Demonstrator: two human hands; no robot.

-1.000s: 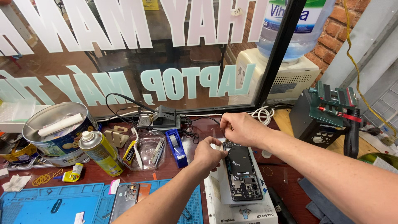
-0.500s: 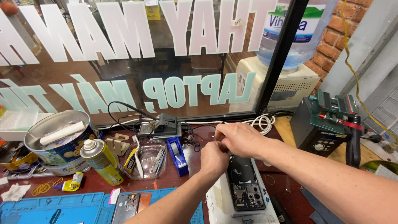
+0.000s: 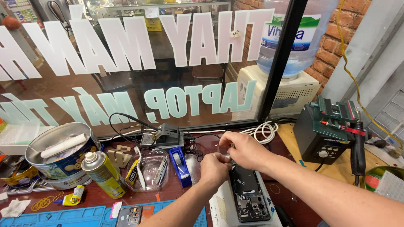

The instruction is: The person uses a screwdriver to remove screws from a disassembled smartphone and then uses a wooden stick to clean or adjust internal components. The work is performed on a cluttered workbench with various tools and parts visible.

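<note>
Both hands gathering closer at top edge of opened phone [image 3: 249, 197]: left hand [image 3: 215, 169] pinching there, right hand [image 3: 243, 149] pinching something tiny, unidentifiable; phone staying on white pad [image 3: 223, 208].

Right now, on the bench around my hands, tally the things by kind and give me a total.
Opened phone under the left hand and right hand: 1
Spray can: 1
Round tins: 2
Blue tape dispenser: 1
Clear plastic container: 1
Hot air station: 1
Total: 7
</note>
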